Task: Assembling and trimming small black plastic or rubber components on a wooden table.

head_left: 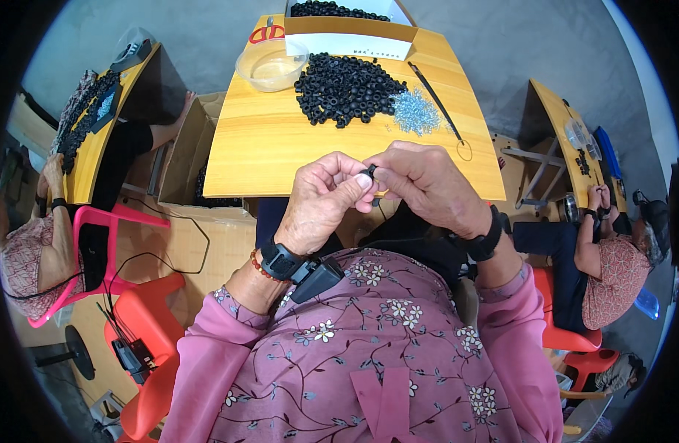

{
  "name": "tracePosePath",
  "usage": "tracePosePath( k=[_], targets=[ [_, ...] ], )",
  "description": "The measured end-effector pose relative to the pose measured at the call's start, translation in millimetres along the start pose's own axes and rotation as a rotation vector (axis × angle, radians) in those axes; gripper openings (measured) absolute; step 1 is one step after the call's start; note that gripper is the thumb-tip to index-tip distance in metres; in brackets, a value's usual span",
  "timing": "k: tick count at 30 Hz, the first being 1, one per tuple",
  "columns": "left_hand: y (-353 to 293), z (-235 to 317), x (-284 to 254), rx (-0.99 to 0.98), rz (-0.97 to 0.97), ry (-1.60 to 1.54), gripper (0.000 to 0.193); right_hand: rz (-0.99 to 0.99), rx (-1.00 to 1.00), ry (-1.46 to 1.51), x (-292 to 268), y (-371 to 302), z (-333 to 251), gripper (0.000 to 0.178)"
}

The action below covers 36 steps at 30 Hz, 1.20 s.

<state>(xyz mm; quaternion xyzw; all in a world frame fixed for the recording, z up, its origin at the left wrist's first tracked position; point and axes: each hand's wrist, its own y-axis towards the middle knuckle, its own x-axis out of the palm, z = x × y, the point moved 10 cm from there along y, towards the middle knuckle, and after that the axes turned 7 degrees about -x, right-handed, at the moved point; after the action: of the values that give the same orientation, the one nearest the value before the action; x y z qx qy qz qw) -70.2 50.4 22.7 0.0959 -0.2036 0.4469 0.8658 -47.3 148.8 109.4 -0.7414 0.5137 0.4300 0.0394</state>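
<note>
My left hand (321, 193) and my right hand (431, 183) meet just past the table's near edge, fingers closed in a pinch. Between their fingertips is a small black plastic part (370, 170), partly covered by the fingers. Beyond them on the yellow wooden table (280, 159) lies a heap of small round black parts (343, 92). Touching its right side is a little pile of tiny clear bluish pieces (417, 112). A thin black stick (435, 96) lies at a slant to the right of both piles, close to a thin loop at its near end.
A round clear tub (243, 70) and red-handled scissors (258, 35) are at the table's far left. Behind the heap stands a white box (347, 46) of black parts. A cardboard box (178, 159) sits left of the table. People work at side tables; red chairs (151, 317) stand nearby.
</note>
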Motion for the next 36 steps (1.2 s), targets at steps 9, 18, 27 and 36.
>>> tracePosePath(
  k=[9, 18, 27, 36],
  targets=[
    [-4.4, 10.7, 1.9, 0.092, 0.064, 0.019, 0.012, 0.113, -0.062, -0.053, -4.8, -1.8, -10.1, 0.012],
    [-3.8, 14.5, 1.6, 0.113, 0.042, 0.038, 0.013, 0.149, -0.044, -0.048, -7.7, -3.7, -12.9, 0.010],
    [-4.6, 19.3, 1.5, 0.129, 0.074, 0.109, 0.006, 0.032, -0.152, -0.188, -4.3, 0.5, -22.5, 0.009],
    [-8.3, 19.6, 2.4, 0.130, 0.126, 0.185, 0.005, 0.012, -0.157, -0.164, 0.5, -3.9, -23.1, 0.013]
  ],
)
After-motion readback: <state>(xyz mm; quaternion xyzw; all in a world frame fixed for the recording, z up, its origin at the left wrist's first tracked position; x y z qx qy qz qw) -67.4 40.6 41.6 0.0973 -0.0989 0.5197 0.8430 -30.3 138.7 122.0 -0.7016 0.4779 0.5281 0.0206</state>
